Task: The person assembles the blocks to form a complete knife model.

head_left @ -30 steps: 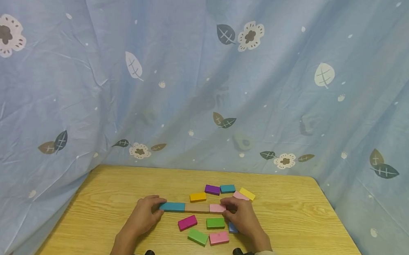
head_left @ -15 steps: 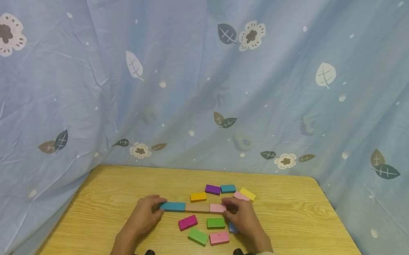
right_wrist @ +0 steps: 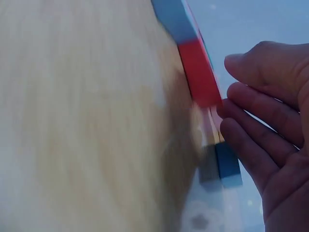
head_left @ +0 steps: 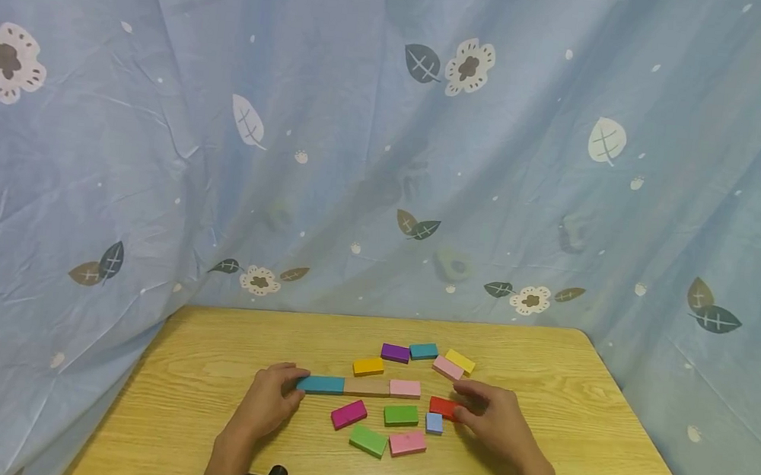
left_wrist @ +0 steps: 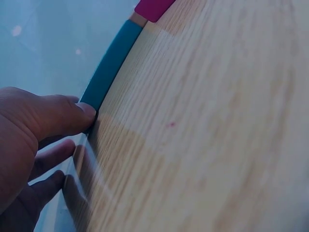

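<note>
My left hand (head_left: 270, 404) pinches the left end of a blue block (head_left: 325, 385) between thumb and fingers; the left wrist view shows the thumb at that block's (left_wrist: 111, 65) near end. A wooden-brown block (head_left: 367, 388) and a pale pink block (head_left: 405, 389) continue the straight row to the right. My right hand (head_left: 496, 423) holds nothing, its fingers loosely bent and spread. It hovers beside a red block (head_left: 444, 408), overlapping its right end in the head view. In the right wrist view the fingers stand apart near the red block (right_wrist: 200, 75).
Behind the row lie orange (head_left: 368, 367), purple (head_left: 395, 354), teal (head_left: 424, 352), yellow (head_left: 461, 362) and pink (head_left: 448, 368) blocks. In front are magenta (head_left: 349, 415), two green (head_left: 401, 416), pink (head_left: 407, 443) and light blue (head_left: 434, 424) blocks. A patterned curtain (head_left: 361, 151) hangs behind the table.
My right hand has let go of the row's pale pink block and moved right, uncovering the red block. The left hand stays at the blue block and the row has not moved.
</note>
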The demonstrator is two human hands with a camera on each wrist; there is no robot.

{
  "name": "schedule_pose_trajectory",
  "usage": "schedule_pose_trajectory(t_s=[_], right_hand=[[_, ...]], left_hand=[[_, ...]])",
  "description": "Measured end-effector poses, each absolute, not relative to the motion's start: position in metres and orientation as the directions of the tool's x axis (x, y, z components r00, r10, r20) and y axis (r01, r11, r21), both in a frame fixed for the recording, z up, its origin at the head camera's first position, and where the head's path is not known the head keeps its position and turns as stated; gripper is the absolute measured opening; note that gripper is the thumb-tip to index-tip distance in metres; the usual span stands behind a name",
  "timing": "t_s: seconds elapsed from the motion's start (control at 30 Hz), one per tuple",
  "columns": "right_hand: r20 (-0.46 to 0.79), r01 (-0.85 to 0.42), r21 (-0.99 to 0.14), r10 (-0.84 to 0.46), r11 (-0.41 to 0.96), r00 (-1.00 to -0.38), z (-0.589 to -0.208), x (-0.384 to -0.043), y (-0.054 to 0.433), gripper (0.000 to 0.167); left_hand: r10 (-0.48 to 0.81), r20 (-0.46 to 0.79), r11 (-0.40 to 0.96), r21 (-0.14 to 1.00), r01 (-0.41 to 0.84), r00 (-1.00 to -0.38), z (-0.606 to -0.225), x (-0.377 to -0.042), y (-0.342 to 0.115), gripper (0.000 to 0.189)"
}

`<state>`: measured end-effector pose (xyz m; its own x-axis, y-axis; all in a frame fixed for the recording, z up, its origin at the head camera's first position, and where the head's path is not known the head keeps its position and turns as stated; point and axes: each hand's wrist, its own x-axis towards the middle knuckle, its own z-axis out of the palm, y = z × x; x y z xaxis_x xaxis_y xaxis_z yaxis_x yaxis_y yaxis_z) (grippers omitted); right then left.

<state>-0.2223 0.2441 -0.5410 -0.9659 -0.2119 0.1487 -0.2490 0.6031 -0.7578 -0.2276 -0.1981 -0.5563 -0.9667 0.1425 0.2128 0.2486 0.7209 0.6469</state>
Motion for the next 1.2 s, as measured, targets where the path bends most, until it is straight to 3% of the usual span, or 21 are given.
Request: schedule_pose_trajectory(t_s=[0.13, 0.53, 0.97, 1.2], right_hand=[[0.171, -0.272, -0.723, -0.218, 0.636, -0.961, -0.542, -0.218, 0.257, 0.034], [0.176, -0.275, -0.755, -0.219, 0.595, -0.96, -0.549, -0.221, 0.249, 0.034], [0.146, -0.231, -0.755, -0.187, 0.613, -0.971, -0.546, -0.246, 0.24, 0.034], [0.179, -0.285, -0.741, -0.23, 0.608, -0.957, -0.547, -0.25, 0.237, 0.035]], left_hand=[[0.141, 0.207, 0.722, 0.648, 0.244, -0.968, -0.556, -0.228, -0.198, 0.033], [0.132, 0.212, 0.731, 0.639, 0.239, -0.968, -0.559, -0.228, -0.199, 0.033], [0.137, 0.203, 0.727, 0.644, 0.238, -0.97, -0.558, -0.23, -0.197, 0.033], [0.137, 0.214, 0.735, 0.633, 0.245, -0.967, -0.556, -0.23, -0.198, 0.033]])
